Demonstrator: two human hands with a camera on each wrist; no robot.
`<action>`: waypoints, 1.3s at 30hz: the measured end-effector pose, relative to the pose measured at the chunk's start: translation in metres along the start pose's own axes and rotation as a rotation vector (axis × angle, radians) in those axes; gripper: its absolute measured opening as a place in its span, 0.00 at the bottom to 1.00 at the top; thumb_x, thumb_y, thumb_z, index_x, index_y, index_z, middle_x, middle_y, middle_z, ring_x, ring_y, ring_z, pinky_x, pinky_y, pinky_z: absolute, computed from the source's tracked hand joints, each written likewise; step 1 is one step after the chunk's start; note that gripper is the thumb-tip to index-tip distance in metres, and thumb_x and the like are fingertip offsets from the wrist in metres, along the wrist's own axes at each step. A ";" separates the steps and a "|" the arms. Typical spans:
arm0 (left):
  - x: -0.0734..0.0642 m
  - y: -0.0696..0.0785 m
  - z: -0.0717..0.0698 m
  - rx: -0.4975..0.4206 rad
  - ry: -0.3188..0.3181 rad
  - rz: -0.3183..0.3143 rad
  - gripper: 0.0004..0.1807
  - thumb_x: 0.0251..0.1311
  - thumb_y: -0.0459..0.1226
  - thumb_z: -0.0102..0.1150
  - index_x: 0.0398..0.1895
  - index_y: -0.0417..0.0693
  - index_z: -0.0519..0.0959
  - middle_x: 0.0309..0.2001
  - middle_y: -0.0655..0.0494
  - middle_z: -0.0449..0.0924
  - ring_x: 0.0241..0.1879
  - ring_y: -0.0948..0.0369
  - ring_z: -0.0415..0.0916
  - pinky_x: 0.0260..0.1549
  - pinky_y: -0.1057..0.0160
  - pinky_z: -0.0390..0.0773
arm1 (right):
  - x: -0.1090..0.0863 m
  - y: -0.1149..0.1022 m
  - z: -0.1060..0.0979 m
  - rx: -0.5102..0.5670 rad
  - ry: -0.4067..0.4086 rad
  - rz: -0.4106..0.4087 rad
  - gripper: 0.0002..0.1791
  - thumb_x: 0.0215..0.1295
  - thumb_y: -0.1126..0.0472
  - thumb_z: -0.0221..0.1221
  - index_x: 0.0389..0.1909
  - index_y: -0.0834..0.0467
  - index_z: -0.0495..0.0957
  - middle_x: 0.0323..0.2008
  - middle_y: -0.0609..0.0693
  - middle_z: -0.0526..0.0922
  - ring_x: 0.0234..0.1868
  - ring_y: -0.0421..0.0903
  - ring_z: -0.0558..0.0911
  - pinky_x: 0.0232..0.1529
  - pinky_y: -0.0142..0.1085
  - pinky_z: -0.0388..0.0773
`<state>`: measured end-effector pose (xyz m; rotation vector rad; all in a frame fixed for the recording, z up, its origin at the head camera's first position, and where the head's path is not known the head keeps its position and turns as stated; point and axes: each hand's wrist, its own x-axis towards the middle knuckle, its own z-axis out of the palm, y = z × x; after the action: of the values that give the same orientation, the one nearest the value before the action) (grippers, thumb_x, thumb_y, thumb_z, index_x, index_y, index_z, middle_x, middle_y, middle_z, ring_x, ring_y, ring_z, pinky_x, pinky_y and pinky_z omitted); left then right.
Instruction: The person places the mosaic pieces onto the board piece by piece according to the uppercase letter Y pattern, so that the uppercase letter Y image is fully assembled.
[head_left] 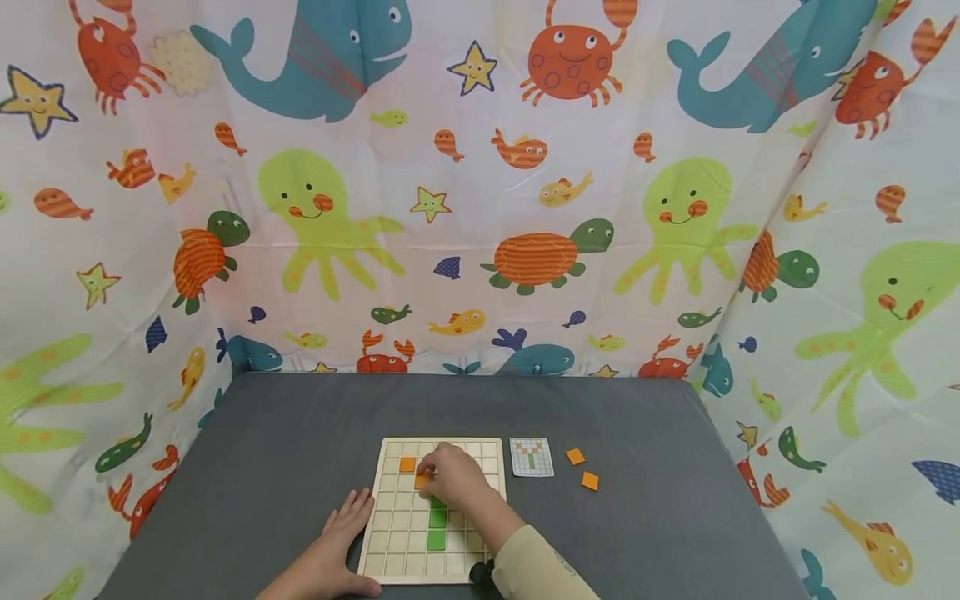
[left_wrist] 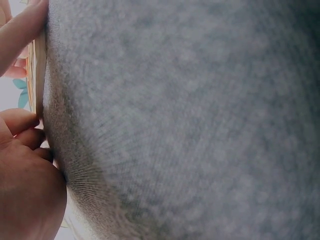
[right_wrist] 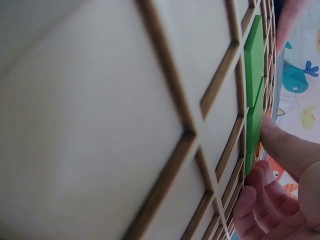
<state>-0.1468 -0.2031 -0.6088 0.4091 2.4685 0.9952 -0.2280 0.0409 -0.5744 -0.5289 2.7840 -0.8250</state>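
Observation:
A wooden grid board (head_left: 397, 567) lies on the grey table. Over its middle, my right hand (head_left: 457, 479) pinches an orange tile (head_left: 422, 482) at a square, thumb and fingertips partly covering it. Another orange tile (head_left: 407, 464) sits in the board up and left of it. Green tiles (head_left: 437, 540) run in a column below the right hand; the right wrist view shows them (right_wrist: 254, 65) beside the thumb. At the board's left edge rests my left hand (head_left: 333, 537), fingers spread and thumb by the near corner. The left wrist view shows its fingers (left_wrist: 25, 125) touching the board's side.
Right of the board lies a small pattern card (head_left: 532, 457) with a printed coloured grid. Beyond it are two loose orange tiles (head_left: 575, 456) on the grey tabletop (head_left: 645, 533). A sea-animal curtain (head_left: 465, 275) encloses the table's back and sides.

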 end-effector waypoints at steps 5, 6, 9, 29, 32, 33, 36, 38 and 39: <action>-0.001 0.000 0.000 -0.006 0.000 0.016 0.72 0.36 0.55 0.82 0.79 0.31 0.49 0.79 0.31 0.42 0.78 0.32 0.29 0.67 0.23 0.36 | 0.000 0.002 0.000 0.071 0.010 0.009 0.12 0.52 0.59 0.77 0.38 0.53 0.89 0.34 0.43 0.80 0.35 0.39 0.76 0.39 0.34 0.78; 0.000 0.000 -0.001 -0.007 -0.001 0.021 0.72 0.36 0.55 0.83 0.79 0.31 0.49 0.79 0.31 0.42 0.78 0.32 0.29 0.67 0.23 0.36 | 0.000 0.002 0.000 0.080 0.012 0.006 0.12 0.52 0.60 0.77 0.38 0.53 0.89 0.34 0.43 0.80 0.34 0.39 0.76 0.38 0.34 0.78; 0.000 -0.001 -0.001 -0.008 -0.003 0.026 0.72 0.36 0.55 0.83 0.78 0.31 0.49 0.79 0.30 0.42 0.78 0.32 0.30 0.67 0.23 0.37 | -0.001 0.004 0.000 0.101 0.021 -0.009 0.13 0.52 0.60 0.76 0.39 0.53 0.88 0.34 0.44 0.80 0.34 0.38 0.77 0.36 0.33 0.77; 0.015 -0.034 0.005 -0.028 -0.006 0.123 0.68 0.43 0.57 0.79 0.78 0.30 0.50 0.78 0.29 0.42 0.76 0.28 0.32 0.63 0.19 0.42 | -0.036 0.017 -0.039 0.143 0.129 -0.037 0.13 0.62 0.60 0.69 0.48 0.54 0.87 0.42 0.46 0.86 0.35 0.37 0.80 0.32 0.32 0.77; 0.015 -0.031 0.004 -0.018 -0.005 0.117 0.69 0.42 0.57 0.79 0.78 0.30 0.50 0.78 0.27 0.43 0.76 0.28 0.33 0.63 0.20 0.43 | -0.043 0.022 -0.043 0.149 0.153 -0.049 0.13 0.63 0.60 0.69 0.49 0.54 0.87 0.43 0.48 0.87 0.35 0.37 0.81 0.33 0.32 0.78; 0.015 -0.031 0.005 -0.017 -0.006 0.118 0.69 0.42 0.57 0.79 0.78 0.30 0.50 0.78 0.27 0.43 0.76 0.28 0.33 0.63 0.19 0.42 | -0.045 0.024 -0.044 0.152 0.159 -0.052 0.14 0.62 0.60 0.69 0.49 0.54 0.87 0.43 0.48 0.87 0.35 0.37 0.81 0.33 0.33 0.78; 0.015 -0.030 0.005 -0.015 -0.008 0.126 0.67 0.44 0.57 0.78 0.78 0.30 0.50 0.78 0.26 0.43 0.76 0.28 0.33 0.63 0.19 0.43 | -0.050 0.030 -0.046 0.147 0.177 -0.047 0.14 0.62 0.59 0.69 0.49 0.53 0.87 0.43 0.48 0.88 0.35 0.37 0.81 0.33 0.32 0.77; 0.015 -0.031 0.005 -0.014 -0.005 0.134 0.67 0.45 0.56 0.78 0.77 0.30 0.50 0.78 0.26 0.43 0.76 0.28 0.33 0.62 0.19 0.43 | -0.053 0.034 -0.048 0.152 0.188 -0.040 0.14 0.62 0.58 0.69 0.49 0.53 0.87 0.43 0.48 0.88 0.35 0.37 0.81 0.32 0.32 0.77; 0.015 -0.031 0.004 -0.018 -0.003 0.137 0.66 0.45 0.56 0.78 0.78 0.30 0.50 0.78 0.27 0.43 0.76 0.28 0.33 0.62 0.19 0.43 | -0.055 0.035 -0.049 0.158 0.195 -0.037 0.14 0.62 0.58 0.69 0.49 0.53 0.87 0.44 0.48 0.88 0.35 0.37 0.82 0.32 0.33 0.77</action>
<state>-0.1605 -0.2162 -0.6383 0.5800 2.4535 1.0696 -0.2014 0.1137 -0.5492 -0.4983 2.8547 -1.1505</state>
